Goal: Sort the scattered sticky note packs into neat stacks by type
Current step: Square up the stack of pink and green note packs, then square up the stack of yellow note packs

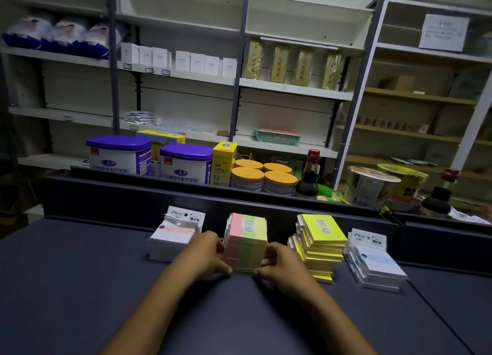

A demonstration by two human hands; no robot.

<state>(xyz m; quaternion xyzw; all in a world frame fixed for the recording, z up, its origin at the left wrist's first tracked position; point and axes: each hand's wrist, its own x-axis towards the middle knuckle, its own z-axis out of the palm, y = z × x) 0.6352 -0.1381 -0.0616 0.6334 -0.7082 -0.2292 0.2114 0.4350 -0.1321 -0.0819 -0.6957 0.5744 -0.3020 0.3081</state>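
Four stacks of sticky note packs stand in a row on the dark counter (pixel 80 288). The pink-and-green stack (pixel 246 241) is in the middle. My left hand (pixel 206 253) presses its left side and my right hand (pixel 279 264) presses its right side, fingers curled against the lower packs. To the left stands a white stack with a pink top pack (pixel 173 238). To the right is a yellow stack (pixel 319 244), its packs slightly fanned. At the far right lies a lower white-and-blue stack (pixel 375 264).
A raised dark ledge (pixel 133 192) runs behind the stacks. Beyond it stand purple-lidded milk powder tins (pixel 119 155), a yellow box (pixel 223 163), orange-lidded jars (pixel 263 179), a soy sauce bottle (pixel 308 176) and instant noodle bowls (pixel 372 184). Shelving fills the background.
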